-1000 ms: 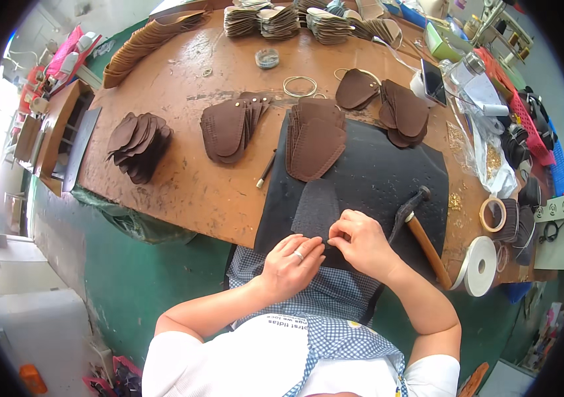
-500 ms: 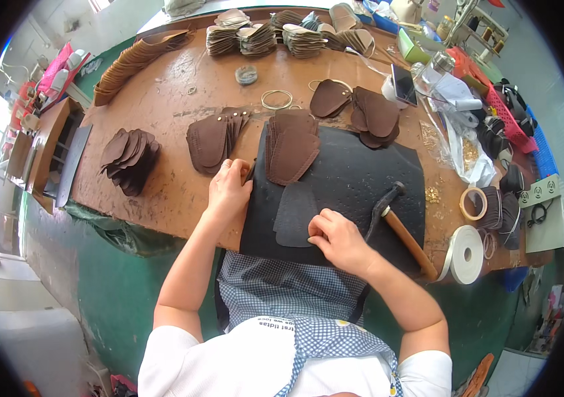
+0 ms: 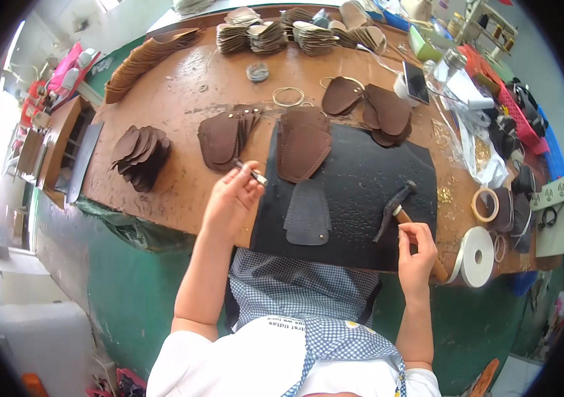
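Note:
Between the fingers of my left hand [image 3: 232,195] is a short metal rod tool [image 3: 251,173], dark at one end and shiny at the other, held above the mat's left edge. My right hand [image 3: 417,251] closes on the wooden handle of a hammer [image 3: 398,205], whose dark head rests on the black mat [image 3: 361,165]. A dark, tapered leather piece [image 3: 307,210] lies flat on the mat between my hands, with a small shiny stud near its lower right corner. Just beyond it sits a stack of brown leather pieces [image 3: 303,145], overlapping the mat's far edge.
More brown leather stacks lie at left [image 3: 140,157], beside the mat [image 3: 221,139] and at far right [image 3: 388,116]. A round container [image 3: 257,72] and pale stacked pieces [image 3: 267,38] stand farther back. A white tape roll [image 3: 477,257] and small brass bits [image 3: 444,194] are right of the mat.
My right hand has left the dark leather piece and moved right to the hammer handle. The stud now shows on the leather. My left hand has lifted, bringing the rod tool into view.

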The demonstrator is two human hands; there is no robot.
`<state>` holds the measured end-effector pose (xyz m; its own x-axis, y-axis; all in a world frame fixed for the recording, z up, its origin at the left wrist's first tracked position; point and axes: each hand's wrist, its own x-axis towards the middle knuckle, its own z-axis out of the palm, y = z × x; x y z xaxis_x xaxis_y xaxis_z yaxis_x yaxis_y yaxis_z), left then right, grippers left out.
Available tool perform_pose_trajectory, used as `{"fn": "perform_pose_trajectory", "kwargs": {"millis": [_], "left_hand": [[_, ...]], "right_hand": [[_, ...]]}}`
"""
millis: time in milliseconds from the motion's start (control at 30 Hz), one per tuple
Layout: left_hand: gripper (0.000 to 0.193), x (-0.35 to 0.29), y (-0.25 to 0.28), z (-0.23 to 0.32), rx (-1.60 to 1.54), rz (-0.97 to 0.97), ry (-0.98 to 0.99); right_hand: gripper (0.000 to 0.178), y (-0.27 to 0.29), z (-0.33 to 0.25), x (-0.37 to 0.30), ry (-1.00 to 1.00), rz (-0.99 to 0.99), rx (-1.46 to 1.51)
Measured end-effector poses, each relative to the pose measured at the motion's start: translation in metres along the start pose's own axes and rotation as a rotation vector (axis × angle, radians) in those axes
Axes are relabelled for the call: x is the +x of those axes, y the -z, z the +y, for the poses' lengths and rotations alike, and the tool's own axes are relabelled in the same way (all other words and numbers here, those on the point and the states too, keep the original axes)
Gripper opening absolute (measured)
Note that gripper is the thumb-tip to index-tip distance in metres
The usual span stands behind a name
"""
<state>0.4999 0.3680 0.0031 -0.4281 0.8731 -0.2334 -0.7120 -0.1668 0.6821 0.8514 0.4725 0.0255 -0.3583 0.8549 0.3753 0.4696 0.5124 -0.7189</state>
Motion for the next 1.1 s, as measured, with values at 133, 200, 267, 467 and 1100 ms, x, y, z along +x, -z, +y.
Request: {"fn": "perform_pose_trajectory", "kwargs": {"millis": [133, 200, 267, 467, 1100], "left_hand": [[0.029, -0.008, 0.0, -0.016, -0.141, 0.009, 0.108], [0.03, -0.008, -0.001, -0.017, -0.141, 0.022, 0.11], [0.029, -0.008, 0.001, -0.014, -0.129, 0.026, 0.099], [0.021, 0.025, -0.017, 0.007, 0.255, 0.127, -0.171], [0.015, 0.348, 0.009, 0.074, 1.607, 0.351, -0.87]], "right_hand": [[0.009, -0.003, 0.01, -0.001, 0.047, 0.021, -0.118], [0.009, -0.004, 0.01, 0.002, 0.07, 0.031, -0.148], [0.01, -0.004, 0.013, 0.006, 0.096, 0.056, -0.218], [0.017, -0.016, 0.029, 0.0, 0.086, 0.032, -0.296], [0.024, -0.029, 0.025, -0.008, 0.063, -0.038, -0.472]]}}
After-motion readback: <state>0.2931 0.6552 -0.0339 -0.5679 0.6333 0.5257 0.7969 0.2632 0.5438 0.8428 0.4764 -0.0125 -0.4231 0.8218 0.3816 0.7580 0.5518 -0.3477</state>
